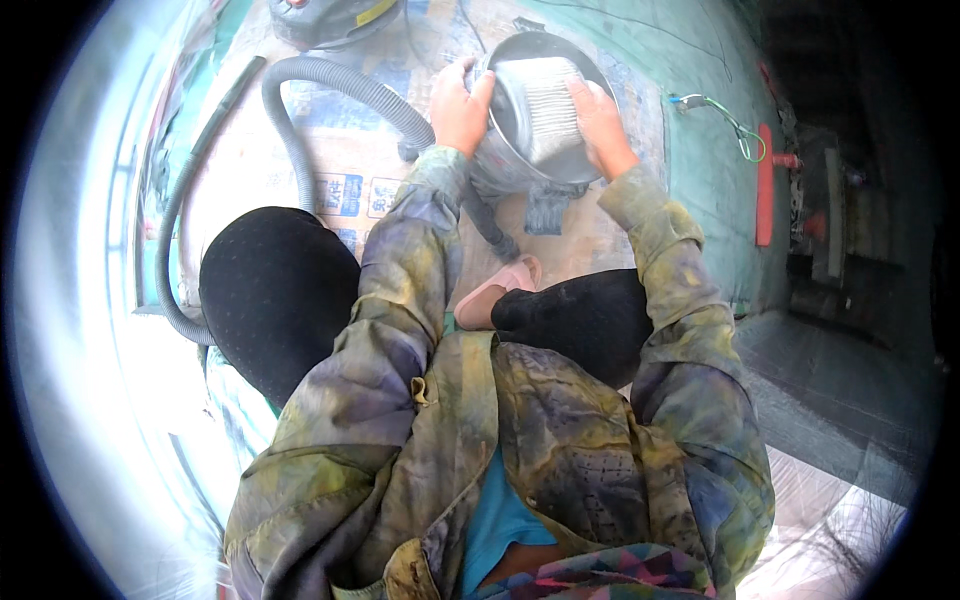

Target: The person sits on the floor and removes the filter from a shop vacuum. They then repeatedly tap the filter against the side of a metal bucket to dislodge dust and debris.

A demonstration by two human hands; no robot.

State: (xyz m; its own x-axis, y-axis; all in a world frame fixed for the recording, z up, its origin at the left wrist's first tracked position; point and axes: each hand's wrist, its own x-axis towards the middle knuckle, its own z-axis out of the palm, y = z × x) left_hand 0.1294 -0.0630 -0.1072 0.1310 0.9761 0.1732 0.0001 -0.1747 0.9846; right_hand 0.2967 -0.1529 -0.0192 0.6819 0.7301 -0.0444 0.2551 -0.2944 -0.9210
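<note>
A grey round canister [515, 175] is tilted toward me, with a pale pleated filter [540, 110] inside it. My left hand [462, 110] grips the canister's left rim, thumb at its inner edge. My right hand [600, 130] is closed at the right side of the filter, its thumb over the pleats and its other fingers hidden. A dark hose [485, 225] runs down below the canister, near my foot in a pink slipper [510, 285].
A grey corrugated hose [290, 120] loops across the printed board floor [250, 165] at left. A vacuum body [325, 20] stands at the back. Green-yellow wire [740, 135] and a red bar [764, 185] are on the right. My black-clad knees flank the canister's near side.
</note>
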